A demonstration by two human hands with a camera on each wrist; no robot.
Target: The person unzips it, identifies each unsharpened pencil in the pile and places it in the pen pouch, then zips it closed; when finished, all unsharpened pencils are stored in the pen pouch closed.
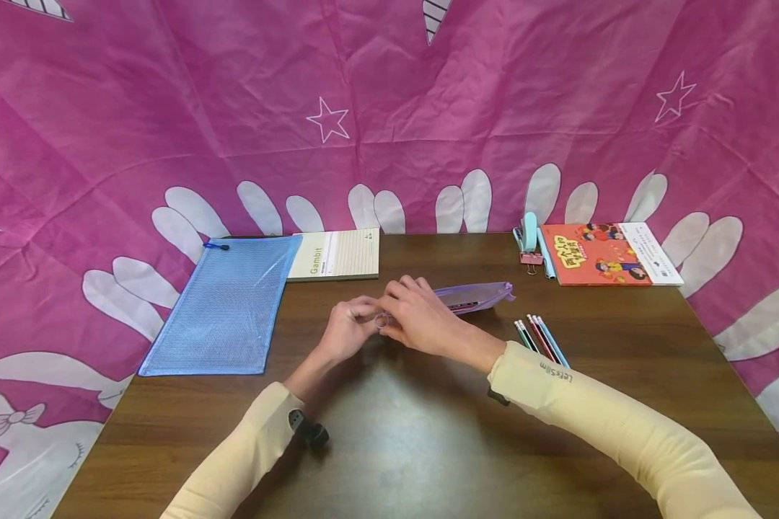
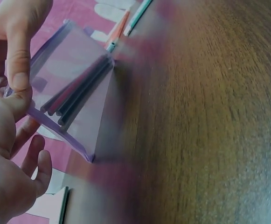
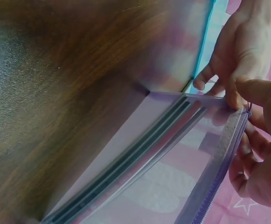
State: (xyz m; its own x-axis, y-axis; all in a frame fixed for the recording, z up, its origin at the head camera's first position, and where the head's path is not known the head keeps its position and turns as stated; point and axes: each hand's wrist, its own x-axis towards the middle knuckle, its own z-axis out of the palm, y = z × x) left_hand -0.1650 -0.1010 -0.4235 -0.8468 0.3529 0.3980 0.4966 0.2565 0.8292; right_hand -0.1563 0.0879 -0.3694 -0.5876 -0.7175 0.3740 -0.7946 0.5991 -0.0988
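Note:
My two hands meet at the middle of the table on the near end of a purple see-through pouch (image 1: 477, 295) (image 2: 74, 88) (image 3: 158, 172). Several dark pencils lie inside it. My left hand (image 1: 366, 311) (image 2: 21, 112) (image 3: 228, 84) pinches the pouch's corner. At the zip's end, where a small ring pull (image 1: 381, 321) shows, my right hand (image 1: 392, 317) (image 2: 17, 77) (image 3: 254, 112) pinches the same corner. The purple zip (image 3: 217, 177) runs along the pouch's top edge. Several loose coloured pencils (image 1: 542, 339) (image 2: 126, 23) lie to the right of my right wrist.
A blue mesh zip bag (image 1: 223, 306) lies at the left, a lined notepad (image 1: 334, 254) beside it. A red picture book (image 1: 606, 254), a light-blue stapler (image 1: 529, 231) and a binder clip (image 1: 531, 261) sit at the back right. Pink cloth (image 1: 389, 108) hangs behind the brown table (image 1: 389, 447).

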